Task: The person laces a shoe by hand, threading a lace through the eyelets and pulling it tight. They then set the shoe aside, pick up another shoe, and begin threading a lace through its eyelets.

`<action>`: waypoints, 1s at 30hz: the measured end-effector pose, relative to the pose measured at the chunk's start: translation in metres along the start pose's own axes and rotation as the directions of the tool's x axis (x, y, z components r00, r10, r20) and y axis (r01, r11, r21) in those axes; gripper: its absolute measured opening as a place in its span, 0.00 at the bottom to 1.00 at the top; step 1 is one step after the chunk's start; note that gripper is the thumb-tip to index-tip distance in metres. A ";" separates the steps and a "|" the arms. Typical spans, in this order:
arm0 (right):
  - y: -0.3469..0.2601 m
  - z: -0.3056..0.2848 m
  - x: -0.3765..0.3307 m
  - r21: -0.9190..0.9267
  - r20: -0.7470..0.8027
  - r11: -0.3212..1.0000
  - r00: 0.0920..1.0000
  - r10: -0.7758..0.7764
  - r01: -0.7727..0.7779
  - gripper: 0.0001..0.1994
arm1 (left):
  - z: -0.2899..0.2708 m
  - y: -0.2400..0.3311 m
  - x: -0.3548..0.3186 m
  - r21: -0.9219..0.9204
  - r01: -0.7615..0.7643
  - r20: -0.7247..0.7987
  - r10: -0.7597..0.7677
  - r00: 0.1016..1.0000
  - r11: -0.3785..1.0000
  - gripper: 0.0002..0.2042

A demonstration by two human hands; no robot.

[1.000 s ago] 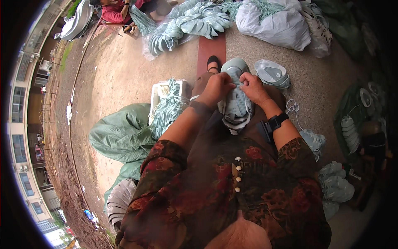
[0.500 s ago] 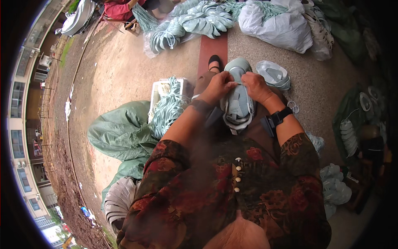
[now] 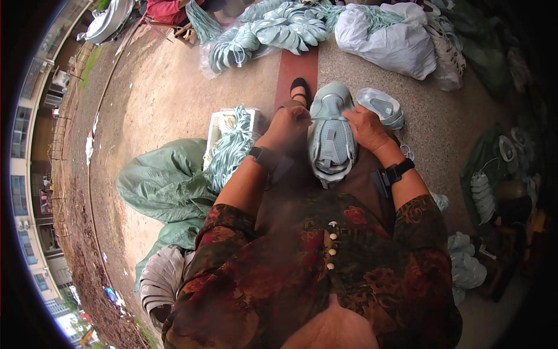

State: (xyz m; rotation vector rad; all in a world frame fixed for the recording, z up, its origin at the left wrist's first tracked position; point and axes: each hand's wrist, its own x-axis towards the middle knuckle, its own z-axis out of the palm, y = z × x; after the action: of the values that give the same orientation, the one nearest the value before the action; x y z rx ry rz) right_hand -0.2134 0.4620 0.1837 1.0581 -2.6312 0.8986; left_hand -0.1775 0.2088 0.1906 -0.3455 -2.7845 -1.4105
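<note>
A pale grey-blue shoe upper (image 3: 333, 152) lies over my lap, its mesh tongue showing. Across it runs a light blue shoelace (image 3: 329, 118), stretched between my two hands. My left hand (image 3: 286, 127), fingers pinched together, grips the lace just left of the upper. At the upper's right edge, my right hand (image 3: 367, 127) is closed on the lace too. A second pale shoe upper (image 3: 381, 109) lies on the ground beyond my right hand.
Left of my lap stands a white box (image 3: 214, 125) with a bundle of blue laces (image 3: 232, 156), beside a green sack (image 3: 165, 177). Stacked uppers (image 3: 290, 29) and a white bag (image 3: 386, 46) lie ahead. Another person's red sleeve (image 3: 165, 11) shows at the far left.
My hands have moved apart, the left one going left and slightly down. The lace between them is now drawn out straight across the upper.
</note>
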 end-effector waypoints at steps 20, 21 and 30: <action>-0.008 0.002 0.010 0.123 -0.019 0.992 1.000 -0.005 0.007 0.01 | -0.053 -0.038 -0.035 -0.456 0.437 0.221 -0.377 0.900 0.776 0.12; -0.010 0.003 0.011 0.056 0.016 0.998 1.000 -0.007 0.006 0.01 | -0.054 -0.040 -0.034 -0.489 0.488 0.233 -0.431 0.872 0.723 0.13; -0.018 0.005 0.013 -0.091 0.002 0.996 1.000 -0.001 0.001 0.03 | -0.002 0.005 -0.020 0.300 -0.264 -0.248 0.342 0.906 0.917 0.08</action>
State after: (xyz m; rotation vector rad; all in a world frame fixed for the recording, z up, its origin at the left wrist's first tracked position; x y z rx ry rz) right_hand -0.2101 0.4412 0.1928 1.0384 -2.6449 0.7703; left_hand -0.1570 0.2059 0.1934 -0.4934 -2.4900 -0.9269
